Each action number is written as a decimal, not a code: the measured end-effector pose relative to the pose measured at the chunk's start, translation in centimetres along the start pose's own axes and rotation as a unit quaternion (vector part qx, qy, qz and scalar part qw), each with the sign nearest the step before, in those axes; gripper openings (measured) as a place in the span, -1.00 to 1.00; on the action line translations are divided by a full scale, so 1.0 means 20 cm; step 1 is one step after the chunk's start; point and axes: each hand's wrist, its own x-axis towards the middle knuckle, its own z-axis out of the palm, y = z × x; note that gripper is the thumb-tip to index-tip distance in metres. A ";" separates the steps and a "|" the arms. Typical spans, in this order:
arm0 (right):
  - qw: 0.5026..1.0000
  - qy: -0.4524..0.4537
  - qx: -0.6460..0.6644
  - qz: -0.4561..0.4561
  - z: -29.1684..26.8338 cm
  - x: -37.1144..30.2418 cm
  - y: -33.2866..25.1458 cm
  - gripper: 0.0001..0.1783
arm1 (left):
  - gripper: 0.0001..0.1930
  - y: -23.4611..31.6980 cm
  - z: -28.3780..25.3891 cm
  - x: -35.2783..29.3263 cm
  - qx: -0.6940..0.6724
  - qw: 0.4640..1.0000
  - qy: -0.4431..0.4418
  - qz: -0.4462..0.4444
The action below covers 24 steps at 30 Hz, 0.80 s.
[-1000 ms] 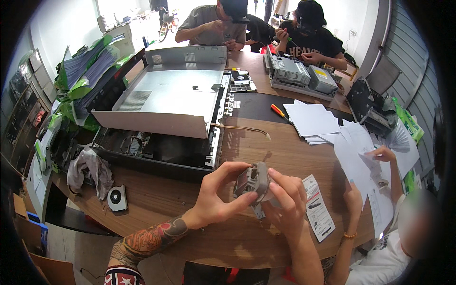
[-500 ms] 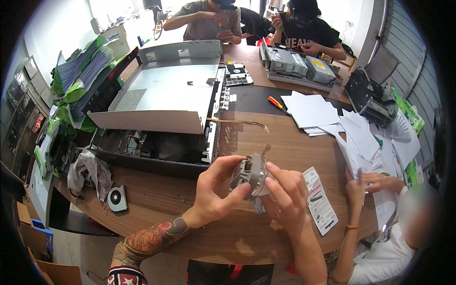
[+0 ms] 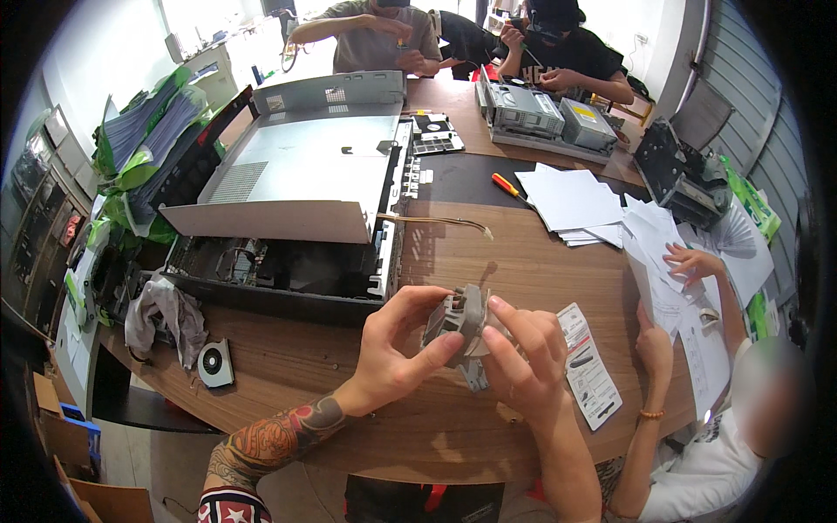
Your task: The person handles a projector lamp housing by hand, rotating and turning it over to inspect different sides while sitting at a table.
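Over the near edge of the wooden table, I hold a small grey, blocky part [image 3: 473, 312] between both hands; its exact kind I cannot make out. My left hand [image 3: 403, 338] grips its left side, thumb across the near face and fingers behind. My right hand [image 3: 534, 362] pinches the right side, where a pale piece shows by the fingers. A bracket-like metal end [image 3: 473, 376] sticks out below. Left of my hands stands an opened black computer case [image 3: 288, 301] with a silver metal cover [image 3: 323, 157] resting on it, tilted. A cable [image 3: 440, 220] trails from it.
Right of my hands lies a blister card [image 3: 590, 366]. Beyond it are a screwdriver [image 3: 506, 185] and loose papers [image 3: 571, 200], handled by a person at right. A small fan [image 3: 215, 364] and grey cloth [image 3: 166, 322] lie left. Two people work across the table near another opened unit [image 3: 545, 122].
My hands and the grey part stay nearly in place, with slight finger shifts. The person at right has lifted a sheet and spread one hand farther over the papers.
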 end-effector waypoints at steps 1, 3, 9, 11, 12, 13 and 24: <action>1.000 0.001 -0.006 -0.008 0.01 0.00 0.00 -0.61 | -0.53 -0.01 0.00 0.00 -0.001 1.000 0.000 -0.001; 1.000 0.004 -0.015 -0.014 -0.01 0.00 0.00 -0.61 | -0.54 0.00 0.00 0.00 0.005 1.000 -0.003 -0.007; 1.000 0.006 -0.005 -0.009 -0.01 0.01 -0.01 -0.58 | -0.55 -0.02 -0.01 0.01 0.016 1.000 -0.002 0.004; 1.000 0.000 0.009 0.005 0.00 0.01 0.00 -0.56 | -0.54 -0.01 -0.01 0.01 0.020 1.000 0.000 0.008; 1.000 0.012 0.019 0.010 0.01 0.00 0.00 -0.54 | -0.53 -0.01 -0.01 0.01 0.025 1.000 0.002 0.010; 0.999 0.023 0.028 0.016 0.02 0.00 0.00 -0.53 | -0.53 -0.01 -0.01 0.00 0.026 1.000 0.003 0.010; 0.996 0.011 0.076 0.046 0.02 0.01 0.00 -0.44 | -0.50 -0.03 -0.01 0.00 0.036 0.999 0.007 0.029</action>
